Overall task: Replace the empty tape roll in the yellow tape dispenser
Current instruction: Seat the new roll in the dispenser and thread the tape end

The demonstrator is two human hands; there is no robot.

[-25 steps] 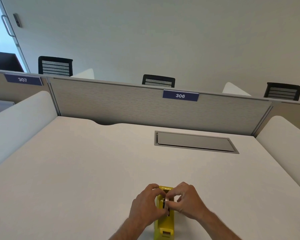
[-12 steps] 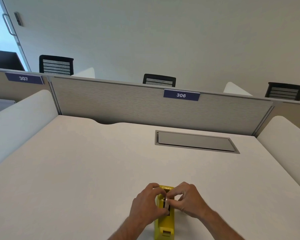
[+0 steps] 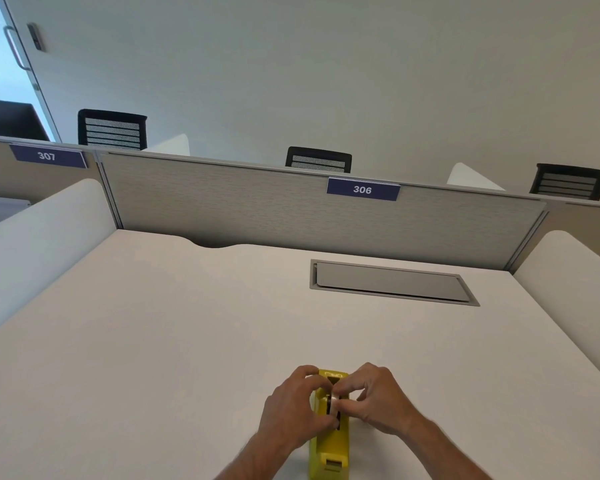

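The yellow tape dispenser [image 3: 329,448] stands lengthwise on the white desk [image 3: 153,341] near its front edge, cutter end toward me. A pale tape roll [image 3: 334,400] sits edge-up in the dispenser's slot, mostly hidden by fingers. My left hand [image 3: 291,407] wraps the dispenser's left side, fingertips on the roll. My right hand [image 3: 378,398] comes from the right, its thumb and fingers pinching the roll from that side.
A grey cable hatch [image 3: 388,282] is set flush into the desk at the back right. A grey partition [image 3: 257,209] labelled 306 closes the far edge, and white curved side panels [image 3: 32,230] flank the desk. Black chair backs rise behind the partition.
Both hands stay on the roll in the dispenser; the fingers shift slightly. The view has tilted a little.
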